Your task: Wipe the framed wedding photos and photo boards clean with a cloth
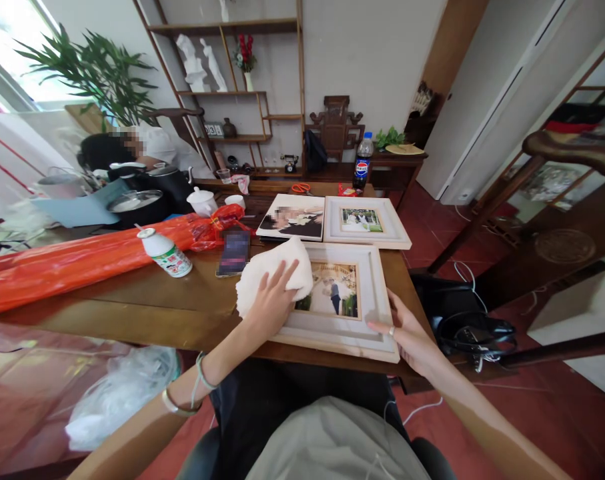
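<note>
I count two white frames, the near frame [342, 338] and the far frame [382, 235], and one print [295, 220] without frame. There are two bottles: a white bottle [166, 253] and a cola bottle [363, 160]. Also one cloth [262, 270], one phone [233, 253], one pair of scissors [301, 188], and two hands: left hand [272, 301], right hand [407, 333].

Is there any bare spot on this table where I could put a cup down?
Yes: the bare tabletop left of the near picture frame, bordered by the white bottle, the phone and the front edge. The far end is crowded with pots and other frames.
</note>
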Demonstrator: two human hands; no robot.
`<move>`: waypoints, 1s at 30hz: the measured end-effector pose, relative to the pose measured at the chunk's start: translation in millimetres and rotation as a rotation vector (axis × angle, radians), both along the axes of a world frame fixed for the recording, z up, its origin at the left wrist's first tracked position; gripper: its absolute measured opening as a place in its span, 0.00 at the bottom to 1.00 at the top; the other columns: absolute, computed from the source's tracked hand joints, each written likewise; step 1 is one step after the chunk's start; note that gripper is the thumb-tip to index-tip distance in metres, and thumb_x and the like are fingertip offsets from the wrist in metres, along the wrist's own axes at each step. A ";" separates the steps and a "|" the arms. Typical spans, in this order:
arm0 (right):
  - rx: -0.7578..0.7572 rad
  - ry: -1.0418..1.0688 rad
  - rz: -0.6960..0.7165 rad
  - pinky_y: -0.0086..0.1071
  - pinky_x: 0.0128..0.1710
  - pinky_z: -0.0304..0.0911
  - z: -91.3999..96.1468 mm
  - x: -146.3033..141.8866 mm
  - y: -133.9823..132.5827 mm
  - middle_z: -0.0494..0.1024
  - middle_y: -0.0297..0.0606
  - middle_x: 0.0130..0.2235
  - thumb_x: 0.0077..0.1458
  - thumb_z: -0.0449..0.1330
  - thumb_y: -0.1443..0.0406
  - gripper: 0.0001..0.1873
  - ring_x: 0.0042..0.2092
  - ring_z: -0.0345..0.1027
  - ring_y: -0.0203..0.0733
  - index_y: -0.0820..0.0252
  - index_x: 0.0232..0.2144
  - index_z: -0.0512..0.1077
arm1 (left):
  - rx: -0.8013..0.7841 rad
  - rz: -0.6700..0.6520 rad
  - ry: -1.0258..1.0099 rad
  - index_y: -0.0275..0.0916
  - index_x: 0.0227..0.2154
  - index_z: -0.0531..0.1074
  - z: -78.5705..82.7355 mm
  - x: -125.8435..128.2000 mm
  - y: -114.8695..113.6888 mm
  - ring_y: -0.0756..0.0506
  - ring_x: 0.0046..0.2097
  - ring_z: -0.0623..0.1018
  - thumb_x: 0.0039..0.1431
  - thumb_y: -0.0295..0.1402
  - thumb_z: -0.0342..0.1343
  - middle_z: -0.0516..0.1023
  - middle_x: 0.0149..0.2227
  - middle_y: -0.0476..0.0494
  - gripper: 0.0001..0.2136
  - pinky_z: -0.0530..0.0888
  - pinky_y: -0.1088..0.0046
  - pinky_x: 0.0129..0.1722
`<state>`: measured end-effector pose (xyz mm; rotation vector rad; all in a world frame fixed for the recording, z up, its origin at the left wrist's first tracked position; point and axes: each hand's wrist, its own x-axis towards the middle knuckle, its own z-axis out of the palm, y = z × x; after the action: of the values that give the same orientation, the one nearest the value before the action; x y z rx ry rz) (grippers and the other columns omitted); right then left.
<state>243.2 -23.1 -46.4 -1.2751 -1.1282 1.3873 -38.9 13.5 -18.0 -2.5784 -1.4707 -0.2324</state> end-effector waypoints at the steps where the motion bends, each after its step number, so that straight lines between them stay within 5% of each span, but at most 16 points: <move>1: -0.012 0.003 -0.002 0.49 0.41 0.75 0.8 0.5 -2.6 0.77 0.45 0.52 0.46 0.64 0.64 0.47 0.47 0.76 0.55 0.50 0.66 0.48 | 0.002 -0.016 0.000 0.35 0.42 0.78 1.9 -2.2 0.3 0.33 0.67 0.55 0.54 0.17 0.46 0.52 0.67 0.38 0.19 0.65 0.48 0.58; 8: -0.076 -0.022 -0.204 0.43 0.40 0.74 11.8 41.1 -9.8 0.79 0.40 0.50 0.42 0.63 0.65 0.40 0.46 0.76 0.55 0.51 0.60 0.61 | 0.097 -0.092 -0.032 0.39 0.19 0.74 4.4 -30.6 -13.6 0.40 0.66 0.58 0.57 0.19 0.48 0.61 0.64 0.50 0.17 0.59 0.53 0.64; 12: -0.196 -0.056 -0.273 0.44 0.33 0.74 27.2 75.2 -22.3 0.81 0.39 0.46 0.41 0.65 0.62 0.39 0.43 0.77 0.57 0.47 0.58 0.63 | -0.023 -0.108 -0.022 0.41 0.22 0.75 -0.8 -57.0 -33.6 0.43 0.64 0.63 0.58 0.21 0.48 0.64 0.62 0.49 0.15 0.61 0.55 0.62; 16: -0.198 -0.092 -0.463 0.49 0.33 0.75 46.8 97.1 -21.1 0.80 0.39 0.46 0.33 0.68 0.60 0.37 0.41 0.77 0.60 0.44 0.51 0.70 | -0.301 -0.146 -0.147 0.45 0.31 0.78 31.7 -71.7 -36.9 0.40 0.65 0.62 0.57 0.38 0.56 0.60 0.64 0.48 0.07 0.63 0.58 0.62; 19: -0.125 -0.079 -0.520 0.47 0.35 0.74 61.5 101.9 -1.8 0.81 0.37 0.45 0.32 0.68 0.62 0.33 0.41 0.77 0.58 0.42 0.47 0.73 | -0.488 -0.057 -0.407 0.46 0.25 0.78 67.5 -54.8 -8.0 0.39 0.55 0.74 0.58 0.42 0.55 0.74 0.55 0.49 0.12 0.69 0.60 0.56; 21: -0.048 -0.074 -0.522 0.47 0.37 0.74 69.4 102.2 20.1 0.81 0.36 0.43 0.33 0.67 0.64 0.33 0.40 0.77 0.56 0.44 0.47 0.73 | -0.627 0.054 -0.705 0.43 0.40 0.77 80.8 -29.8 22.9 0.40 0.48 0.78 0.59 0.45 0.54 0.77 0.50 0.44 0.14 0.75 0.64 0.47; 23: 0.054 -0.080 -0.501 0.46 0.39 0.74 75.1 102.8 47.8 0.81 0.35 0.42 0.33 0.66 0.66 0.31 0.39 0.77 0.53 0.48 0.45 0.73 | -0.930 0.060 -0.926 0.42 0.53 0.69 82.6 -0.3 56.0 0.41 0.43 0.80 0.57 0.49 0.55 0.75 0.51 0.39 0.24 0.77 0.67 0.38; 25: 0.130 -0.105 -0.438 0.46 0.39 0.74 78.7 104.9 79.2 0.81 0.36 0.42 0.34 0.65 0.66 0.26 0.40 0.76 0.53 0.52 0.42 0.74 | -1.140 0.026 -1.037 0.39 0.52 0.69 77.1 26.7 87.2 0.44 0.39 0.80 0.55 0.51 0.57 0.77 0.45 0.38 0.26 0.75 0.72 0.35; 30: 0.136 -0.074 -0.379 0.42 0.36 0.74 77.5 114.3 157.7 0.81 0.40 0.38 0.34 0.65 0.67 0.21 0.39 0.77 0.51 0.57 0.37 0.74 | -0.916 0.096 -1.104 0.34 0.30 0.73 60.5 62.9 150.7 0.50 0.33 0.74 0.46 0.48 0.63 0.73 0.29 0.47 0.20 0.72 0.75 0.35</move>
<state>357.5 134.6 31.1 -1.3662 -0.9515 0.9746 24.0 164.2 42.5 -3.1935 -2.4753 -1.4615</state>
